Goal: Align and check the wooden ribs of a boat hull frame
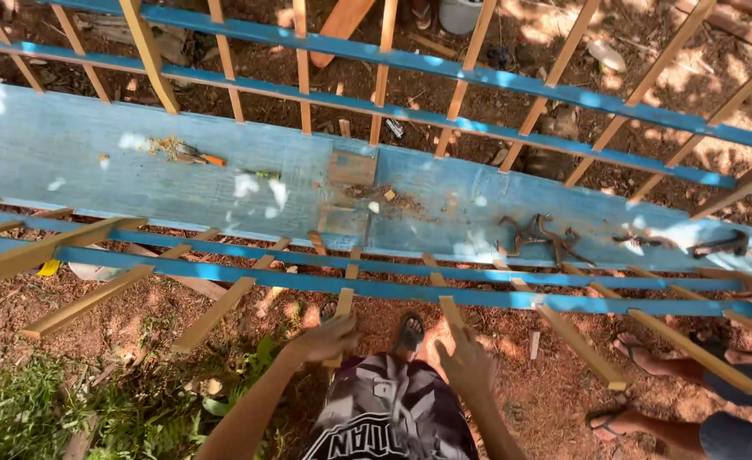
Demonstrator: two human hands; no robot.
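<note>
Head view, looking down on a boat-like frame: long flat blue-painted wooden plank point(180, 170) running left-right, blue lengthwise stringers point(308, 283) either side, pale bare-wood ribs crossing them.

Left hand point(329, 339): grip closed around the free lower end of a short pale wooden rib point(343, 308). Rib long axis runs away from body, up toward the blue plank; far end passes the near stringer.

Right hand point(465, 362): fingers curled on the lower end of the next pale wooden rib point(451, 313), just right of the first. Same axis, slightly slanted left at the far end. How tight the hold is: cannot tell, palm side hidden.

Both ribs directly ahead of the hands, each hand on its own rib, neither nearer than the other.

Room: neighbouring ribs close on both sides, open gaps between them down to red dirt ground point(529, 383). Own sandalled foot point(408, 334) below, between the two held ribs.

On the plank: orange-handled tool with shavings point(193, 154) well left, small square wooden patch point(351, 168) near the middle, dark twisted metal pieces point(536, 235) to the right. All well apart from the hands.

Another person's feet in sandals point(636, 351) at lower right, near the right-side ribs.
</note>
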